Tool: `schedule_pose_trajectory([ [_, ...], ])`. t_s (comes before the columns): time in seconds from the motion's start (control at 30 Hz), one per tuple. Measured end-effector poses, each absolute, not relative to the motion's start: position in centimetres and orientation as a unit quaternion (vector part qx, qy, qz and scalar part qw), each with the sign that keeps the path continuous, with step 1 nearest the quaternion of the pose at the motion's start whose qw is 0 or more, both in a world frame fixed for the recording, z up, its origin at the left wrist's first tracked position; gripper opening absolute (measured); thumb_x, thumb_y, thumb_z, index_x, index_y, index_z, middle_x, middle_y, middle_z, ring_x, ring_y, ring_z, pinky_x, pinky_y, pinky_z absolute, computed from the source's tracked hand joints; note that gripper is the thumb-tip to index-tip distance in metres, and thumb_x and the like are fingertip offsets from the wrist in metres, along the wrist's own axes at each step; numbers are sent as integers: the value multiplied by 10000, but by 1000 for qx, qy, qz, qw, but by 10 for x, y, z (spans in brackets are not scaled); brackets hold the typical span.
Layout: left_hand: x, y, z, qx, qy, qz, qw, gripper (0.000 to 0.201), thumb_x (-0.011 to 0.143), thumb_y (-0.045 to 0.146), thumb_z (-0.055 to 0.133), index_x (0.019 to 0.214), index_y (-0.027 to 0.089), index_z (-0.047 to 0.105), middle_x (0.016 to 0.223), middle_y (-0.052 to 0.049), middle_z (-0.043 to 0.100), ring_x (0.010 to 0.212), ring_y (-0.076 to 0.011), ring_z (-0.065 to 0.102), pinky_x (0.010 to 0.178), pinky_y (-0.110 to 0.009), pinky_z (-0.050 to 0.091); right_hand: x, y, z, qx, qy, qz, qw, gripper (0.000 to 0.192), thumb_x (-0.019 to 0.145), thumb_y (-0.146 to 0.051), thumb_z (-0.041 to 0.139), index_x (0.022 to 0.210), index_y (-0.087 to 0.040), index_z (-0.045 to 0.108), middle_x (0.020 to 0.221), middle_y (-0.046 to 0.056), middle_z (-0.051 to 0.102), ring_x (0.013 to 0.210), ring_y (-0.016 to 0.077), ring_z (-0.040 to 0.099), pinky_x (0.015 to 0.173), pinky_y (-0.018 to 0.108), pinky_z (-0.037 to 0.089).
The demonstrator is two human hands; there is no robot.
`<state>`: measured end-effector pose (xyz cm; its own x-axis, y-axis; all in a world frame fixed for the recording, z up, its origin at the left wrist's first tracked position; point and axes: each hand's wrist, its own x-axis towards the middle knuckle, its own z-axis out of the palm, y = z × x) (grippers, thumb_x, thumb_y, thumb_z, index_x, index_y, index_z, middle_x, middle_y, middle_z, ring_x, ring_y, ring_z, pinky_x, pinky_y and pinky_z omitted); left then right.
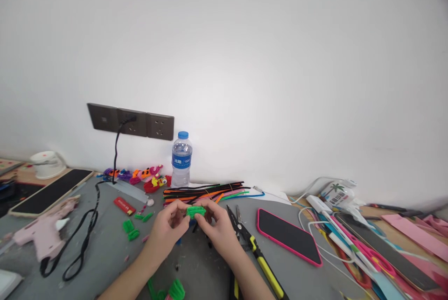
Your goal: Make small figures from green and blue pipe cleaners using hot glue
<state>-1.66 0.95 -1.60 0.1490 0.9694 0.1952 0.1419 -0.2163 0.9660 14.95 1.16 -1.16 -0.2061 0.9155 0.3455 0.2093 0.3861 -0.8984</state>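
Between my two hands is a small bright green piece of bent pipe cleaner, held just above the grey mat. My left hand pinches its left side with thumb and fingers. On the other side, my right hand grips it, the thumb pressed on its front. Yellow-and-black pliers lie by my right forearm. More green pipe cleaner pieces rest left of my hands, and another green piece sits nearer me. Behind my hands lies a bundle of coloured pipe cleaners.
A water bottle stands against the wall. At left are a pink glue gun with a black cord, a red utility item and a phone. A pink-cased phone lies right, before cables and pink scissors.
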Motion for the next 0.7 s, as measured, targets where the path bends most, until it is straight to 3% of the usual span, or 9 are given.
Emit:
schedule_pose_trajectory([
  [0.7, -15, 9, -11, 617, 455, 477, 431, 120, 743, 288, 577, 786, 188, 626, 625, 35, 495, 604, -159, 495, 567, -248, 378, 149, 12, -10, -411, -683, 369, 477, 147, 823, -215, 578, 937, -170, 660, 787, 15, 623, 612, 121, 460, 553, 225, 362],
])
